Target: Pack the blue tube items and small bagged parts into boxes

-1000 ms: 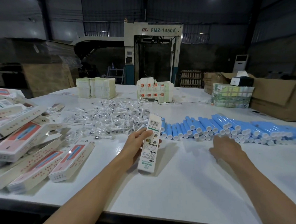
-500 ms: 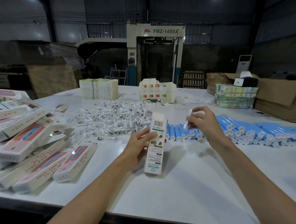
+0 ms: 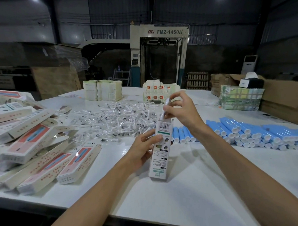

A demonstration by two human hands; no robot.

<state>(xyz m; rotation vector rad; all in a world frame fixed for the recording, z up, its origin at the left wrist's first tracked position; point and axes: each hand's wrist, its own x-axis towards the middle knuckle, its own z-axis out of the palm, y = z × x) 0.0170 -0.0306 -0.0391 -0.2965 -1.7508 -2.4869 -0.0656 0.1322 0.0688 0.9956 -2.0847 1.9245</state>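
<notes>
Left hand [image 3: 143, 148] grips the box [image 3: 158, 164]; right hand [image 3: 183, 111] pinches a tube [image 3: 166, 102].

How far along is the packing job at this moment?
Done, it seems: a pile of boxes lies at the left, though I cannot tell whether they are filled. In hand: the left hand holds one box upright while the right hand pinches a small white part at its open top. Left: many blue tubes and a heap of bagged parts on the table.
</notes>
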